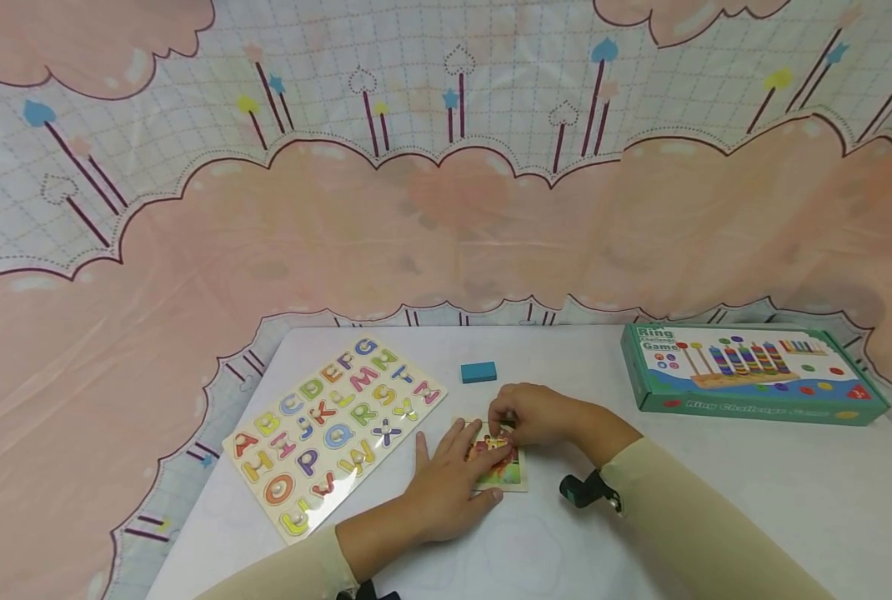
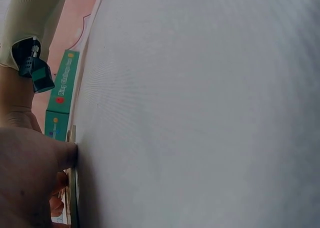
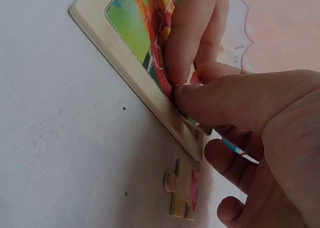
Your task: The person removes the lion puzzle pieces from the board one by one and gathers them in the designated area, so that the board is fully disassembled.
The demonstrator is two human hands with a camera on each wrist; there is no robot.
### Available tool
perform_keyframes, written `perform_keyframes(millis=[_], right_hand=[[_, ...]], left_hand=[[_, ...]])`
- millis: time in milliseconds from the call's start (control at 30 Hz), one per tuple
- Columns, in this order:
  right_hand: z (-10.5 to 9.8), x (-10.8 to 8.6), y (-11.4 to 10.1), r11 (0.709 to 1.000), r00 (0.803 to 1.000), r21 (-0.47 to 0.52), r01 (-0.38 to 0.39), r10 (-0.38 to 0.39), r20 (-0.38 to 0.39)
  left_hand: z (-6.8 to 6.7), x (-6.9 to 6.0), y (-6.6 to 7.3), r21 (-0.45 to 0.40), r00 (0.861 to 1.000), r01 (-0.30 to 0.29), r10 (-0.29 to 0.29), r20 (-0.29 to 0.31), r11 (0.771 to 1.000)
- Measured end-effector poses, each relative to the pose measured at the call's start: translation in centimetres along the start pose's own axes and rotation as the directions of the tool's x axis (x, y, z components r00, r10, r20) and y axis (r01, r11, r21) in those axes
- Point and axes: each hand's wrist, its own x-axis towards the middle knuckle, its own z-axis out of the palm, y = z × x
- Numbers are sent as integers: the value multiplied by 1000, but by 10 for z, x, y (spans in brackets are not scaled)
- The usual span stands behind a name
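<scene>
A small wooden picture puzzle (image 1: 512,478) lies on the white table, its pale frame (image 3: 112,45) close up in the right wrist view. My left hand (image 1: 449,490) rests on its left side with fingers spread; in the left wrist view the left hand (image 2: 30,173) touches the board's edge (image 2: 73,188). At the top right corner, my right hand (image 1: 539,415) pinches a puzzle piece between thumb and finger, mostly hidden by the fingers. Beside that corner, a loose puzzle piece (image 3: 183,188) sits under the right hand (image 3: 280,118).
An alphabet board (image 1: 333,433) lies to the left, close to my left hand. A blue block (image 1: 478,372) is behind the puzzle. The green Ring Challenge Game box (image 1: 761,408) stands at the back right. A patterned cloth (image 1: 446,242) hangs behind the table.
</scene>
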Motion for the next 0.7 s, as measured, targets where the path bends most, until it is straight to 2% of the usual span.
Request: perform_keyframes(millis=[267,500,700], right_hand=[[1,-4,-3,989,998,136,-59,62,-13],[-1,-8,1,983,998,184,-29,40,-57],[-5,-11,5,969,995,242,-45,65,-76]], left_hand=[[-3,1,1,-1,1000,16,-16,15,1000],[-4,1,0,-8,1000,13,-13,21,1000],[-6,1,2,-20,999,21,-20,37,1000]])
